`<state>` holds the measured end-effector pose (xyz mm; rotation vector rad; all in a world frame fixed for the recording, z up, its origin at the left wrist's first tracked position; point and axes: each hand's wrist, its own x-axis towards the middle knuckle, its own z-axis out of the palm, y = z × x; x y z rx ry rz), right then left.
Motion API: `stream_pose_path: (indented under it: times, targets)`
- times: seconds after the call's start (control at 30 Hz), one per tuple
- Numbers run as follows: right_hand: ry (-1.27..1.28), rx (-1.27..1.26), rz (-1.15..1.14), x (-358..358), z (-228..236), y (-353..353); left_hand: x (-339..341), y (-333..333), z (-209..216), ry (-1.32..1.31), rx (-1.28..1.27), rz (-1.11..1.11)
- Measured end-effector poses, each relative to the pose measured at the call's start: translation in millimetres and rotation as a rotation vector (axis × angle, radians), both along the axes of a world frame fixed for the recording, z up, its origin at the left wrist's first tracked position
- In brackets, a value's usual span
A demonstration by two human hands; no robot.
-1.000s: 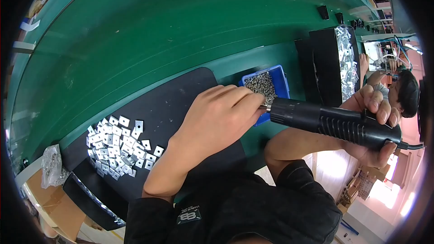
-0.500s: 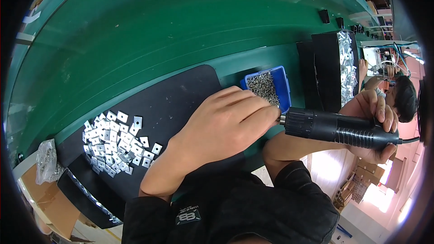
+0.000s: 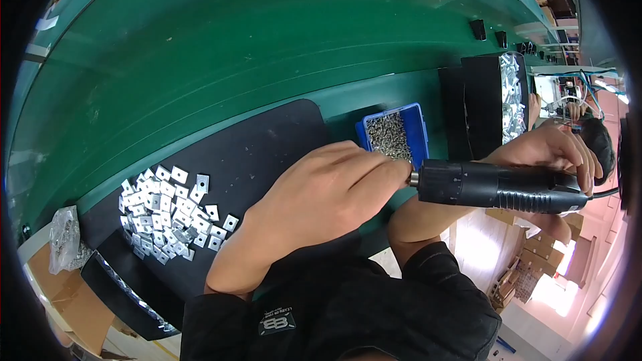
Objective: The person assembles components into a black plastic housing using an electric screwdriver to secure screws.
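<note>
My right hand point(image 3: 558, 150) holds a black electric screwdriver point(image 3: 501, 186) lying level, its fingers over the rear of the body and its cord running off to the right. The metal tip of the screwdriver points left and meets the fingertips of my left hand point(image 3: 334, 190). That hand is closed at the tip; whatever it pinches is hidden behind its fingers. Just beyond my left hand is a blue bin point(image 3: 416, 127) of small metal screws point(image 3: 388, 135). To the left, a pile of silver square plates with holes point(image 3: 167, 210) lies on a black mat point(image 3: 267, 135).
A black box point(image 3: 483, 103) of shiny metal parts point(image 3: 512, 100) stands at the right. Another black tray point(image 3: 127, 294) and a clear plastic bag point(image 3: 65, 237) sit near a cardboard box point(image 3: 73, 304) at lower left. A co-worker point(image 3: 597, 140) is at far right.
The fingers of my right hand have straightened and shifted on the screwdriver's rear, with the thumb side lower. My left hand stays at the tip, almost unmoved.
</note>
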<state>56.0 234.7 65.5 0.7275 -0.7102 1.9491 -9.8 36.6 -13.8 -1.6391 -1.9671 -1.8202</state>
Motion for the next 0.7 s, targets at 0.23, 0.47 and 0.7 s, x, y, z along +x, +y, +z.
stream_pose_path:
  times: [0.23,0.47,0.7]
  targets:
    - [-0.032,-0.08,0.356,-14.6,-15.1,-31.7,1.4,-3.4,5.5,-0.11,0.003,-0.084]
    - [-0.151,-0.037,0.502,-19.9,-23.5,-16.6,1.3,-4.3,11.6,-0.246,-0.028,-0.069]
    - [-0.195,-0.064,0.537,-20.3,-28.6,-13.0,0.6,-5.5,10.3,-0.303,-0.075,-0.104]
